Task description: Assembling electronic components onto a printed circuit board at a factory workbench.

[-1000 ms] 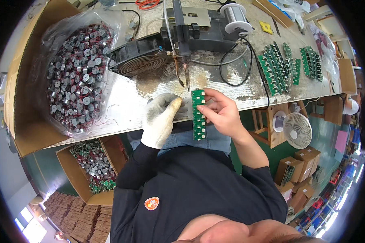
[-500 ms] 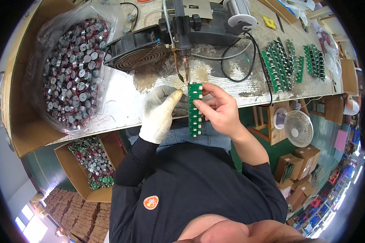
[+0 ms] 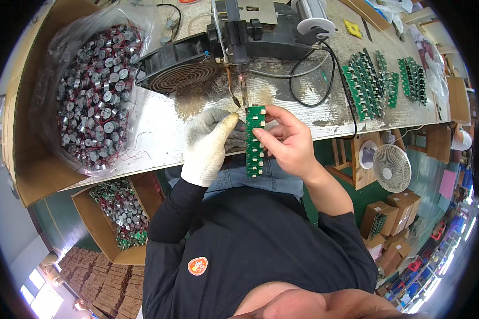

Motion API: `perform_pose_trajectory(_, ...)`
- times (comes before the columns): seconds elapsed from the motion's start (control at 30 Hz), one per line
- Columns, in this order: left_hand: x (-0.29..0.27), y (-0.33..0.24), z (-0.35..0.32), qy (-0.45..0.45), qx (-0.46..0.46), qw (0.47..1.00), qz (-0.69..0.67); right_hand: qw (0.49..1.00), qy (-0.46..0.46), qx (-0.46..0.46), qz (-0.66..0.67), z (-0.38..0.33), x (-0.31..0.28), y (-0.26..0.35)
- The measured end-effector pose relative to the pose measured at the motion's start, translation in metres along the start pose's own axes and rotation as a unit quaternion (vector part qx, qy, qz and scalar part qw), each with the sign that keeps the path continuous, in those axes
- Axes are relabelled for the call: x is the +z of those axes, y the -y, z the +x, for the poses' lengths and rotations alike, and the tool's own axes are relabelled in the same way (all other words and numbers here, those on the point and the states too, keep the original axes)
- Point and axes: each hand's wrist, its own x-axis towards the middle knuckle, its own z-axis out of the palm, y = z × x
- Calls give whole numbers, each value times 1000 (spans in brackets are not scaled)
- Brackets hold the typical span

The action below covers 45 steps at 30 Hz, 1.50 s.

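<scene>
In the middle of the frame the right hand [image 3: 290, 143], which is bare, holds a long green circuit board strip [image 3: 255, 141] upright. The thumb and the fingers are pressed on the strip from its right side, near the upper end, so the hand pinches it. The left hand [image 3: 210, 146] wears a white work glove; its thumb points up to the right and comes close to the top left corner of the strip. The gloved fingers are curled, but I cannot tell if they hold something small, because the glove hides it.

The top end of the strip is just under the tip of the soldering iron [image 3: 243, 87], which hangs down from a black stand [image 3: 261, 32] at the upper middle of the frame. Compared with the earlier frames, the strip is now higher and nearer to the iron tip; one second ago it was lower, in front of the table edge. Both hands have moved up with it.

Left of the stand lies a black fan [image 3: 178, 72]. In the upper left there is a clear plastic bag of small round metal parts [image 3: 93, 95] with red wires. In the upper right more green boards [image 3: 370, 85] lie in rows on the worn table [image 3: 159, 127]. A cardboard box [image 3: 117, 212] with similar parts stands in the lower left, and a small white fan [image 3: 391, 167] is at the right.
</scene>
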Motion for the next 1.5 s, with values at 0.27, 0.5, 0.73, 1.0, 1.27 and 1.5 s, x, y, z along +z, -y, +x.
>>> perform_pose_trajectory(0.27,1,1,3,0,-7,1000,-15,1000,5,-3,17,1,0,-2)
perform_pose_trajectory(0.5,0,6,5,3,-10,1000,-29,1000,-7,15,23,1,2,-2)
perform_pose_trajectory(0.73,2,0,1,8,8,1000,-12,1000,16,-3,16,0,0,1)
perform_pose_trajectory(1.0,-2,9,6,5,0,1000,-13,1000,-3,7,20,-1,3,-2)
perform_pose_trajectory(1.27,-2,10,5,-6,17,1000,12,999,-4,11,40,-2,3,-3)
perform_pose_trajectory(1.5,-8,13,6,-5,55,990,129,999,-8,12,30,-5,2,-7)
